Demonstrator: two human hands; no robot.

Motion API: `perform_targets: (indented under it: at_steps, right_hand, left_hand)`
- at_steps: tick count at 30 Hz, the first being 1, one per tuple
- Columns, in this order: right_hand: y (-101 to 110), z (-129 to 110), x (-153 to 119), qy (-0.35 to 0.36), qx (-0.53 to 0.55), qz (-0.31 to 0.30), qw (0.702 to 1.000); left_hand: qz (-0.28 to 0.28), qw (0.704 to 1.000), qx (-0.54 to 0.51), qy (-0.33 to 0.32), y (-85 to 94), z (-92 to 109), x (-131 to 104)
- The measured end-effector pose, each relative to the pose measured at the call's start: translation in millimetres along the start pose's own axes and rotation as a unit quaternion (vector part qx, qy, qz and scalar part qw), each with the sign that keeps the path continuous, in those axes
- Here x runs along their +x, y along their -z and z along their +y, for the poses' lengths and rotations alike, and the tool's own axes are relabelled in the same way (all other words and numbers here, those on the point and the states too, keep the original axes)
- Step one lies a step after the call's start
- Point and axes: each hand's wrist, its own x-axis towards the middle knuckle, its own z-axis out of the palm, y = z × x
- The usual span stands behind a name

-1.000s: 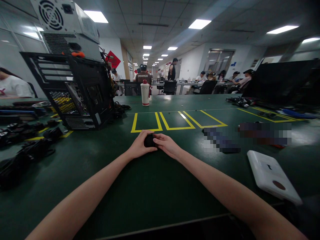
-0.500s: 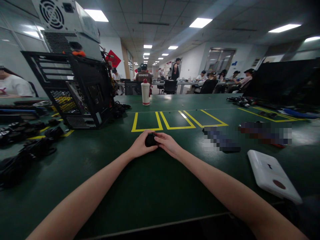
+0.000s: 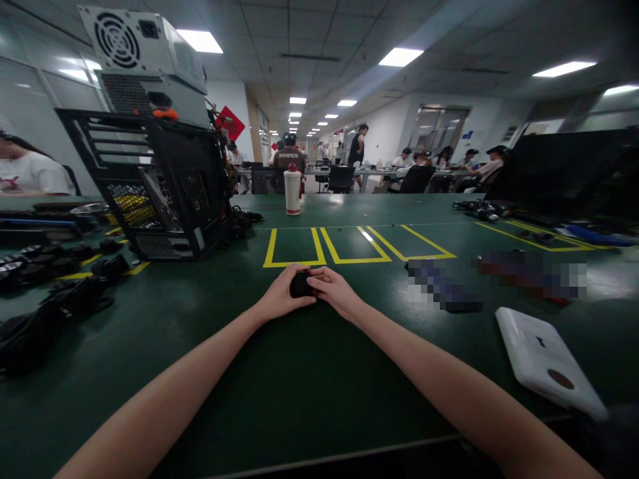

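A small black round object (image 3: pixel 300 284) is held between my two hands, just above or on the green table (image 3: pixel 309 399); whether it touches the surface I cannot tell. My left hand (image 3: pixel 280 295) wraps round its left side, thumb below and fingers behind. From the right, my right hand (image 3: pixel 333 291) presses its fingertips and thumb against the object. Beyond the hands, yellow tape outlines (image 3: pixel 294 264) mark the table. Part of the black object is hidden by the fingers.
An open black computer case (image 3: pixel 164 179) topped with power supplies (image 3: pixel 134 46) stands left, beside black cables (image 3: pixel 34 326). A white cup (image 3: pixel 293 193) stands farther back. On the right are a white device (image 3: pixel 544 356) and a dark monitor (image 3: pixel 564 166). People sit in the background.
The whole view has shifted slightly, with the scene a little lower in the picture. My right fingers have moved slightly on the black object. A standing person in the background has turned or stepped.
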Motion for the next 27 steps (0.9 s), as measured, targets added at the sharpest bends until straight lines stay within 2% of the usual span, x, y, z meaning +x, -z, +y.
perform_targets:
  at_steps: [4,10,15,22,27]
  right_hand:
    - [4,4,4,0.003,0.01,-0.02,1.0]
    - [11,10,3,0.055,-0.045,-0.05,0.996]
    - [9,5,-3,0.034,-0.033,-0.056,0.997]
    - [8,12,5,0.035,-0.038,-0.009,0.999]
    - [9,10,3,0.037,-0.022,-0.047,0.998]
  left_hand:
    - [0.001,1.0,-0.005,0.008,0.9,1,-1]
    - [0.003,1.0,-0.01,0.011,0.8,0,-1]
    - [-0.001,1.0,-0.015,0.009,1.0,2,-1]
    - [0.006,1.0,-0.006,0.013,0.8,5,-2]
    - [0.001,1.0,-0.007,0.014,0.0,6,-2]
